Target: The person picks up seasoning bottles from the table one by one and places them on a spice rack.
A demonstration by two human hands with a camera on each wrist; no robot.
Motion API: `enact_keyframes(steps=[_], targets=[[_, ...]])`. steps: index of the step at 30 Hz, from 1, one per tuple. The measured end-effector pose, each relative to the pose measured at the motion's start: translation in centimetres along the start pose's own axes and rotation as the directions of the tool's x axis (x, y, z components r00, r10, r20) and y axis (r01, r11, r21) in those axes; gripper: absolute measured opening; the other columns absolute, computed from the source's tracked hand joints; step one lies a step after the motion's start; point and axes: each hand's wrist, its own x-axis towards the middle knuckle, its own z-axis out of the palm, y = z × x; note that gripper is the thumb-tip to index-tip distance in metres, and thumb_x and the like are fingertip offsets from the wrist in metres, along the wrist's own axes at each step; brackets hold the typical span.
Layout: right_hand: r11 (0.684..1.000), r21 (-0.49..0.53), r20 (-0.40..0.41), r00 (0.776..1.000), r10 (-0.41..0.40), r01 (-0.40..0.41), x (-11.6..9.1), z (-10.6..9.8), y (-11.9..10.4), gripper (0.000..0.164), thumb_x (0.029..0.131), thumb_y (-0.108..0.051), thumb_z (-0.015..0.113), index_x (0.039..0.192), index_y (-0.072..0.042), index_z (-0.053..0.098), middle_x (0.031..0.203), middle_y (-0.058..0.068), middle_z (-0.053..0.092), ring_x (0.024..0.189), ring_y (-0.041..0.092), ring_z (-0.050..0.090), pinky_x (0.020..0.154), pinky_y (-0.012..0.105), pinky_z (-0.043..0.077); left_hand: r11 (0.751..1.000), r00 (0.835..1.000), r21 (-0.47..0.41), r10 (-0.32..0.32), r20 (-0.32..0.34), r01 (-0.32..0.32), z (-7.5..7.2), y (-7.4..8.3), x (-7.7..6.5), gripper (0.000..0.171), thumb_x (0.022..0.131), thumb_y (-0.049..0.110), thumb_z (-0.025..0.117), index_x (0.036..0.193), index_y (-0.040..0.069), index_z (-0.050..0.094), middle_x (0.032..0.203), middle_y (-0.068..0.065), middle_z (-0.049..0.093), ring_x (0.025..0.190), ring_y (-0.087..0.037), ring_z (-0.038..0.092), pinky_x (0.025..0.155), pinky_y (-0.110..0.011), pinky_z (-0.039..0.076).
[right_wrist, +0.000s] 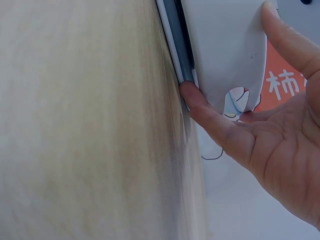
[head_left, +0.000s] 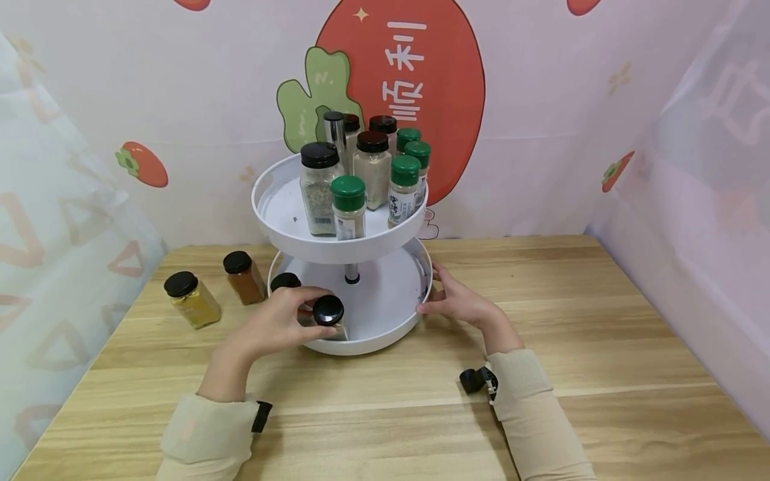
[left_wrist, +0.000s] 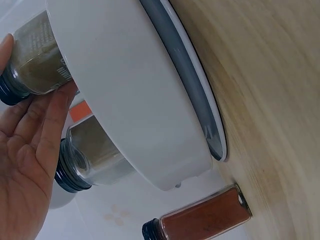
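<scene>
In the head view my left hand (head_left: 278, 325) holds a black-lidded spice jar (head_left: 329, 311) at the front left of the lower tier (head_left: 385, 304) of a white two-tier turntable rack. Greenish-brown powder shows inside that jar (left_wrist: 40, 62) in the left wrist view, with thumb and fingers on opposite sides near its lid. Behind the hand, another black-lidded jar (head_left: 285, 281) stands on the same tier. My right hand (head_left: 462, 304) grips the lower tier's right rim. In the right wrist view, the thumb lies on the rim's top edge and a finger (right_wrist: 220, 122) reaches its underside.
The upper tier (head_left: 337, 250) bears several jars and green-capped shakers (head_left: 348, 200). Left of the rack, a yellow-powder jar (head_left: 195, 304) and a red-brown-powder jar (head_left: 245, 279) stand on the wooden table (head_left: 571, 321). A printed curtain (head_left: 529, 100) hangs behind.
</scene>
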Motion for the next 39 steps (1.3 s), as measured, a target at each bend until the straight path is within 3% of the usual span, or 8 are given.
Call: enact_keyframes(steps=[16,23,28,33,39], targets=[[1.0,-0.009,-0.015,1.0,0.02,-0.02,0.1,-0.1,-0.1,0.109,0.089,-0.014,0.075,0.159,-0.013,-0.008,0.165,0.016,0.007,0.138,0.039,0.046,0.12,0.051,0.034,0.992,0.999,0.127,-0.021,0.028,0.017,-0.8,0.2,0.0,0.043,0.084,0.029,0.079,0.12,0.008,0.066,0.105,-0.002,0.072,0.089,-0.01,0.066,0.078,-0.03,0.058],[1.0,-0.008,-0.005,1.0,0.012,-0.012,0.1,-0.1,0.0,0.109,0.089,-0.013,0.074,0.159,-0.011,-0.009,0.165,0.018,0.007,0.138,0.04,0.046,0.12,0.052,0.034,0.989,0.999,0.144,-0.034,0.013,0.032,-0.8,0.5,-0.3,0.045,0.085,0.029,0.078,0.122,0.006,0.064,0.11,-0.005,0.071,0.095,-0.015,0.068,0.083,-0.036,0.06],[1.0,-0.014,-0.011,1.0,0.018,-0.018,0.2,0.0,0.0,0.109,0.089,-0.014,0.074,0.159,-0.012,-0.008,0.165,0.016,0.007,0.138,0.04,0.047,0.12,0.051,0.034,0.989,1.0,0.15,-0.005,-0.023,0.009,-1.2,0.8,-0.6,0.046,0.084,0.025,0.08,0.124,0.007,0.065,0.116,-0.007,0.071,0.103,-0.022,0.069,0.089,-0.043,0.06],[0.999,-0.025,-0.022,0.999,0.029,-0.029,0.1,0.0,-0.1,0.109,0.088,-0.016,0.075,0.159,-0.013,-0.008,0.166,0.015,0.007,0.136,0.039,0.048,0.12,0.052,0.034,0.992,0.997,0.12,0.034,-0.071,-0.026,-1.8,1.0,-1.4,0.044,0.085,0.019,0.079,0.124,0.005,0.065,0.12,-0.01,0.071,0.104,-0.027,0.07,0.085,-0.043,0.062],[0.999,-0.018,-0.015,0.999,0.031,-0.031,0.1,0.0,-0.1,0.11,0.089,-0.016,0.075,0.159,-0.013,-0.009,0.165,0.016,0.006,0.137,0.039,0.048,0.121,0.052,0.034,0.993,0.982,0.103,0.078,-0.172,-0.061,-2.8,0.5,-2.7,0.034,0.086,0.015,0.077,0.119,0.008,0.069,0.116,-0.006,0.073,0.104,-0.022,0.07,0.083,-0.041,0.063]])
